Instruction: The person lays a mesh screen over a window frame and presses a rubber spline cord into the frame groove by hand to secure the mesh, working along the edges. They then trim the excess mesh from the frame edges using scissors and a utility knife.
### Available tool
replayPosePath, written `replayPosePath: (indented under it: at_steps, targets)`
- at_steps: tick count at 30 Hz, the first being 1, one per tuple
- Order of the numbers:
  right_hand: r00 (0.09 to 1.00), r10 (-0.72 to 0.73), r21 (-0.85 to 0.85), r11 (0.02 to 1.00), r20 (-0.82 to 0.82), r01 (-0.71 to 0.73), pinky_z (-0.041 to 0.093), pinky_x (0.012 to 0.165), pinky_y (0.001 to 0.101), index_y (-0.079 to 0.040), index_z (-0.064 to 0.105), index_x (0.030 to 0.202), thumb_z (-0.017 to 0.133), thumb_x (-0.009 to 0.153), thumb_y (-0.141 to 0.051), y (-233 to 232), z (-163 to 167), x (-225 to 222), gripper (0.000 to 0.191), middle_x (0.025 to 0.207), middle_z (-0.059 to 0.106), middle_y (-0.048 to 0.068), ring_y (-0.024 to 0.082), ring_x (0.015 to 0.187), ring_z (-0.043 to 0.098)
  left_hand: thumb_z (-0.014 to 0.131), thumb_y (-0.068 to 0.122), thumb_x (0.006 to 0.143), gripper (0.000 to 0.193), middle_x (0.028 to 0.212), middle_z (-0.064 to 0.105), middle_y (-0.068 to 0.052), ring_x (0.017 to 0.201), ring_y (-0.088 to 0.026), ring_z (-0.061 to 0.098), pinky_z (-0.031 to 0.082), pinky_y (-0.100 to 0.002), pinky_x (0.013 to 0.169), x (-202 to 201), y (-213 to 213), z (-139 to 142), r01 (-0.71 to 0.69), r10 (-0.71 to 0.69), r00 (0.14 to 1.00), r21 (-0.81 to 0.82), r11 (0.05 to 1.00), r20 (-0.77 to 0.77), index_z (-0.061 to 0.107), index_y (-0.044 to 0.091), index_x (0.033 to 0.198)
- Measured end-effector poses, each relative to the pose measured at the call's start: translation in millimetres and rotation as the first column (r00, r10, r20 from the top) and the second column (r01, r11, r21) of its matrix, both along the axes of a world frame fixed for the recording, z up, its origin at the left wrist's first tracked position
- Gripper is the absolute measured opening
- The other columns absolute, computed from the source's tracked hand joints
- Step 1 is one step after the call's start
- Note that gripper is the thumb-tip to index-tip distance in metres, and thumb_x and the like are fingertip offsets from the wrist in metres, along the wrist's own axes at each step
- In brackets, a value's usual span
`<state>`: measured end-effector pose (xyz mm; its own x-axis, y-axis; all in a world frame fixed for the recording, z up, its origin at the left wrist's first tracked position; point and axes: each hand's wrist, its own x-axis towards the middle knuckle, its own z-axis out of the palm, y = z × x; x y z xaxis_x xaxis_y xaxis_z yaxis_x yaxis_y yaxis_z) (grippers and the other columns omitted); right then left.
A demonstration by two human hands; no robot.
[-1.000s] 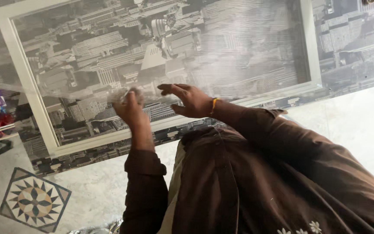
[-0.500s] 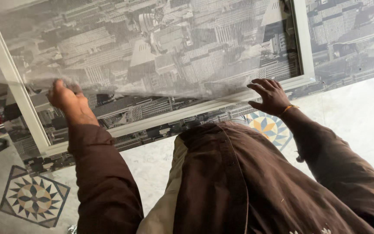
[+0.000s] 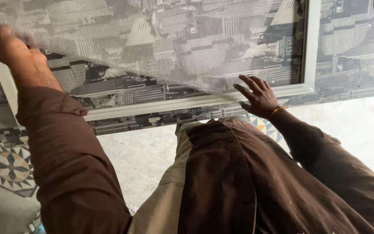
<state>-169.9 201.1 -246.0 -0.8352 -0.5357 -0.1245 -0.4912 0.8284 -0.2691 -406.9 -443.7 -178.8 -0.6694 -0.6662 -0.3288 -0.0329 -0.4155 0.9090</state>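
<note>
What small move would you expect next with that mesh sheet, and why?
Probably lower the mesh sheet onto the white frame: the left hand holds one corner lifted, and the right hand, fingers spread, is at its loose lower edge by the frame.

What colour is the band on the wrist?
Orange, on the right hand wrist; the band shows in the head view.

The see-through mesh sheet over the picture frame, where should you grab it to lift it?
Best by its loose lower edge, coming from the near side. The mesh sheet already lifts off the white frame there, so fingers can slip under. The left hand pinches one corner; the right hand is spread open by the edge, so probably grab there, keeping both hands wide apart.
</note>
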Motion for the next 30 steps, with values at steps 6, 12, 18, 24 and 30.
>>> replayPosePath:
  at_steps: [6, 12, 18, 24, 30]
  targets:
    - [0.963, 0.031, -0.131, 0.989, -0.267, -0.068, 0.043, 0.11, 0.0468, -0.021, 0.076, 0.117, 0.078, 0.097, -0.023, 9, 6, -17, 0.02, 0.135, 0.067, -0.002, 0.023, 0.127, 0.057, 0.077, 0.021, 0.109, 0.034, 0.088, 0.05, -0.005, 0.065, -0.014, 0.039, 0.041, -0.033, 0.06, 13, 7, -5, 0.084, -0.08, 0.988, 0.027, 0.996, -0.13, 0.062, -0.002, 0.13]
    - [0.914, 0.173, -0.135, 0.962, -0.367, -0.237, 0.039, 0.11, 0.051, -0.025, 0.078, 0.109, 0.08, 0.095, -0.027, 0, 2, -57, 0.014, 0.127, 0.069, -0.004, 0.021, 0.121, 0.057, 0.074, 0.024, 0.1, 0.032, 0.094, 0.057, -0.008, 0.07, -0.017, 0.051, 0.04, -0.035, 0.057, 80, 109, -73, 0.033, -0.021, 0.987, 0.074, 0.997, -0.161, 0.058, 0.0, 0.114]
    - [0.798, 0.457, -0.152, 0.823, -0.393, -0.547, 0.048, 0.111, 0.0416, -0.022, 0.079, 0.108, 0.078, 0.102, -0.029, -49, -32, -104, 0.01, 0.118, 0.071, -0.005, 0.016, 0.112, 0.066, 0.068, 0.024, 0.102, 0.034, 0.131, 0.068, -0.012, 0.12, -0.028, 0.069, 0.057, -0.043, 0.105, 228, 328, -128, 0.313, -0.093, 0.944, -0.767, 0.561, 0.317, 0.065, 0.006, 0.13]
    - [0.754, 0.613, -0.214, 0.724, -0.234, -0.655, 0.055, 0.091, 0.0372, -0.022, 0.08, 0.106, 0.077, 0.098, -0.029, -78, -69, -115, 0.011, 0.113, 0.074, -0.004, 0.018, 0.105, 0.068, 0.085, 0.027, 0.08, 0.037, 0.105, 0.071, -0.006, 0.102, -0.026, 0.066, 0.039, -0.054, 0.108, 302, 415, -131, 0.438, -0.047, 0.899, -0.896, 0.074, 0.436, 0.068, 0.012, 0.109]
    - [0.692, 0.677, -0.169, 0.673, -0.251, -0.72, 0.057, 0.099, 0.034, -0.015, 0.078, 0.114, 0.078, 0.101, -0.029, -68, -78, -113, 0.019, 0.123, 0.074, -0.001, 0.016, 0.114, 0.068, 0.089, 0.029, 0.079, 0.041, 0.102, 0.068, -0.004, 0.098, -0.023, 0.064, 0.039, -0.054, 0.111, 285, 440, -141, 0.416, -0.053, 0.909, -0.908, 0.04, 0.414, 0.069, 0.012, 0.11]
